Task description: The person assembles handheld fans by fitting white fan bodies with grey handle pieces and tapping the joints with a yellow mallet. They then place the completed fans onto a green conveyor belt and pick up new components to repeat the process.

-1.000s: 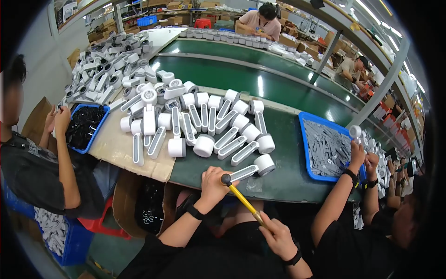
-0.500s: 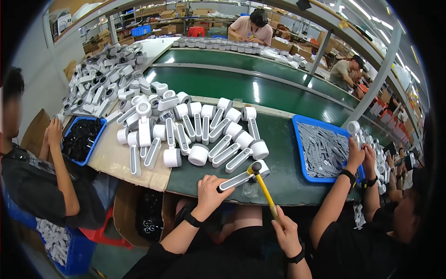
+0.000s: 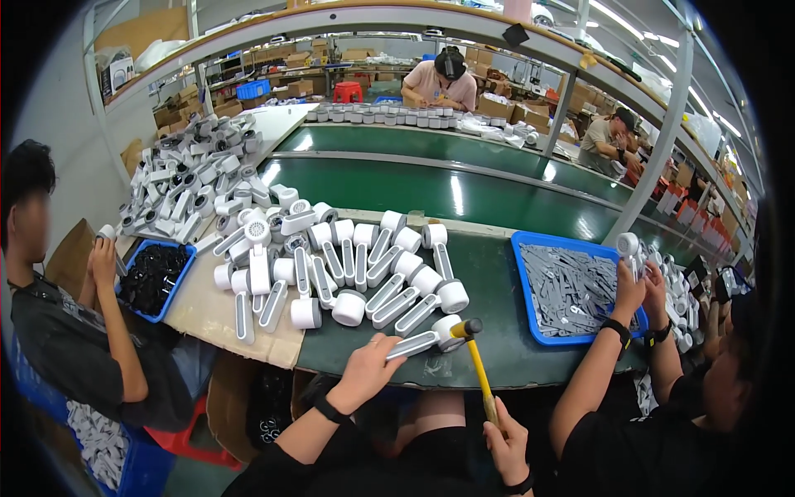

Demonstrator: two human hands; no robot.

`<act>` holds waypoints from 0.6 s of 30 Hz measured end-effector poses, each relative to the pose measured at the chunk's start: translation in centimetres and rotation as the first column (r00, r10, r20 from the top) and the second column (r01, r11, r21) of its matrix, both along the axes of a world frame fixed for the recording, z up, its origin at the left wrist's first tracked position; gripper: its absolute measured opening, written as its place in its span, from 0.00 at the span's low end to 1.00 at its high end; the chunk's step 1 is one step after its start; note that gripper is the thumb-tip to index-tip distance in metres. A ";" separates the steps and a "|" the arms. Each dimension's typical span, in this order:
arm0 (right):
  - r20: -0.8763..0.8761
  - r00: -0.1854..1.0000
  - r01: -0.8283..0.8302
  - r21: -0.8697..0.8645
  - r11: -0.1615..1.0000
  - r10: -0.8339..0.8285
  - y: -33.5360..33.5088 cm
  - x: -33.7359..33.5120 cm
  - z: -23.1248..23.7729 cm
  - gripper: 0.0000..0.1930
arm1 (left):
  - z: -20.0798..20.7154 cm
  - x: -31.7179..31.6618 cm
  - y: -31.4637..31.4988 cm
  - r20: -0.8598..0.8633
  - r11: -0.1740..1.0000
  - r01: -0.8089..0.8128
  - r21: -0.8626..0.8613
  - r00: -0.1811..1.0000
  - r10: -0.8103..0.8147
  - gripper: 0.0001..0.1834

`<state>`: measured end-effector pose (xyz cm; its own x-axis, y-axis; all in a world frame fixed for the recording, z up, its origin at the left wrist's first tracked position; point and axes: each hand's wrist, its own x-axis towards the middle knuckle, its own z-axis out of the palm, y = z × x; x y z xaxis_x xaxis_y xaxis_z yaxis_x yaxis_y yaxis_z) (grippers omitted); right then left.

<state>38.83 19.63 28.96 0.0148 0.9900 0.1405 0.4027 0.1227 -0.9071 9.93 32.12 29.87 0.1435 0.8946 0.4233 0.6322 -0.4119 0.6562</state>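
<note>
My left hand (image 3: 368,364) is closed on the handle end of a white handheld unit (image 3: 414,345), which has a round head and a grey strip along its handle. The unit rests low over the front edge of the green bench, head pointing right. In my right hand (image 3: 507,439) is a hammer (image 3: 480,369) with a yellow handle, gripped near the handle's lower end. The hammer's dark head is at the right side of the unit's round head; whether they touch I cannot tell. Several similar units (image 3: 393,305) lie just beyond my hands.
A big pile of white units (image 3: 195,170) fills the far left. A blue tray (image 3: 542,335) of grey strips lies right, a smaller blue tray (image 3: 172,294) of black parts left. People sit close on both sides. A green conveyor (image 3: 373,178) runs behind.
The whole view has tilted, so the bench sits lower. Relative to the unit, the hammer head has shifted right, from the handle joint to the far side of the round head. Both grips stay.
</note>
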 end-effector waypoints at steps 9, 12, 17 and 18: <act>-0.342 0.925 0.115 -0.164 0.980 -0.166 -1.3 -0.7 -0.7 0.28 | 4.5 -5.0 4.6 0.039 0.924 -0.368 0.106 0.930 0.366 0.15; -0.313 0.942 0.088 -0.112 0.990 -0.119 -1.4 -0.3 -2.0 0.29 | 4.2 -7.4 8.8 -0.146 0.894 -0.403 0.194 0.890 0.433 0.16; -0.319 0.941 0.088 -0.095 0.992 -0.114 -1.2 -0.6 -2.1 0.29 | 1.8 -8.4 12.8 -0.260 0.837 -0.508 0.203 0.796 0.546 0.22; -0.311 0.944 0.084 -0.088 0.993 -0.108 -1.3 -0.6 -2.1 0.29 | 2.1 -7.7 12.9 -0.271 0.808 -0.545 0.224 0.762 0.588 0.25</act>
